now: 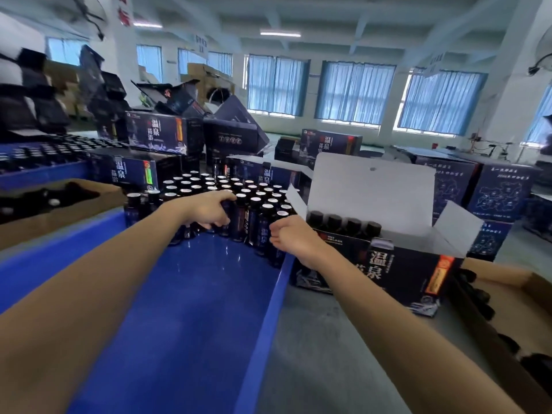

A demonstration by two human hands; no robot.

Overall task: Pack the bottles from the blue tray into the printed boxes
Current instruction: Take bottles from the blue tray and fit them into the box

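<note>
Grey surface (313, 339) here, my left hand (209, 210) wraps round dark capped bottles (257, 201) at the far end of the blue plastic tray (194, 294). Right hand (288, 234) curls beside them, can't tell if it's holding one. Open dark printed box (403, 270) sits alongside.

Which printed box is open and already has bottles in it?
The printed box just right of the blue tray: white flaps up, four caps showing inside.

Bare left grip (209, 212) and right grip (291, 234) on bare, seemingly slim forearms (119, 264).
</note>
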